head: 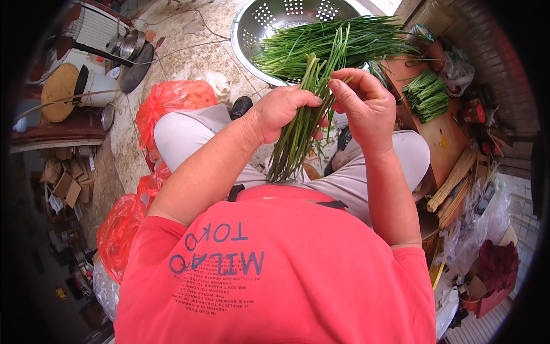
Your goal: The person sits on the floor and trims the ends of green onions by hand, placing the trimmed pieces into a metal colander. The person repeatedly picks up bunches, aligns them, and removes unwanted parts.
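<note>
A bunch of green garlic chives (296, 137) is gripped in my left hand (281, 109), its thumb across the stems and fingertips showing beneath. Just to the right, my right hand (365, 103) pinches a thin stalk between thumb and forefinger at the bunch's side. Beyond both hands, a perforated metal colander (240, 38) holds a large heap of long chives (326, 47), whose tips hang over its right rim. The held bunch partly covers the colander's near rim. A pile of shorter cut chives (426, 95) lies on an orange-brown board (438, 142) at the right.
Red plastic bags (176, 99) stand on the dirty tiled floor at the left. Farther left are a round wooden board (62, 92), a white bucket (96, 88) and metal pots (132, 44). Wooden sticks (453, 180) and clear plastic bags (477, 223) lie at the right.
</note>
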Tool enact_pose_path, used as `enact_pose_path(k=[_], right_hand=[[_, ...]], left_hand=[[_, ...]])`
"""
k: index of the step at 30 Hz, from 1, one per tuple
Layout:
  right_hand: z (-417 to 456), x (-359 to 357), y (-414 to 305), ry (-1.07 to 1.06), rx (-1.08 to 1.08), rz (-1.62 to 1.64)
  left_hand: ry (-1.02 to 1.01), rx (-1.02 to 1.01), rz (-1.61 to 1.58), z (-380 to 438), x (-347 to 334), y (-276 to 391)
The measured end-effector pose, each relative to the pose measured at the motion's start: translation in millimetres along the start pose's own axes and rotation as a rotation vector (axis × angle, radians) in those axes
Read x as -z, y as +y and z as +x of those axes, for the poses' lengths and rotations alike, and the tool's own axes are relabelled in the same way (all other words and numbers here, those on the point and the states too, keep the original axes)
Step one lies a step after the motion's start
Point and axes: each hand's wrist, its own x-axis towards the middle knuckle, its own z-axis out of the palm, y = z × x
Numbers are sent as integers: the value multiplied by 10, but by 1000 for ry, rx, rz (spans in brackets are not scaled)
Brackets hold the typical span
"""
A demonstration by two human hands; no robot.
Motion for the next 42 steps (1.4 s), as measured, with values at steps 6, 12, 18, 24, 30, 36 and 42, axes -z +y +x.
enact_pose_path(k=[6, 12, 18, 24, 30, 36, 42], right_hand=[[28, 49, 71, 1, -41, -2], [15, 72, 130, -29, -43, 75], [-25, 117, 120, -154, -251, 213], [-16, 151, 152, -132, -264, 123], [-31, 120, 175, -109, -230, 152], [-55, 98, 192, -133, -232, 278], [4, 199, 78, -348, -436, 326]], left_hand=[[-134, 7, 39, -3, -13, -44], [-151, -44, 105, 7, -23, -89], [-154, -35, 134, -2, -50, -79], [-187, -40, 128, -16, -75, -90], [-200, -46, 175, 29, -37, -155], [-225, -12, 283, 24, -43, -125], [-249, 145, 319, 17, -39, 7]])
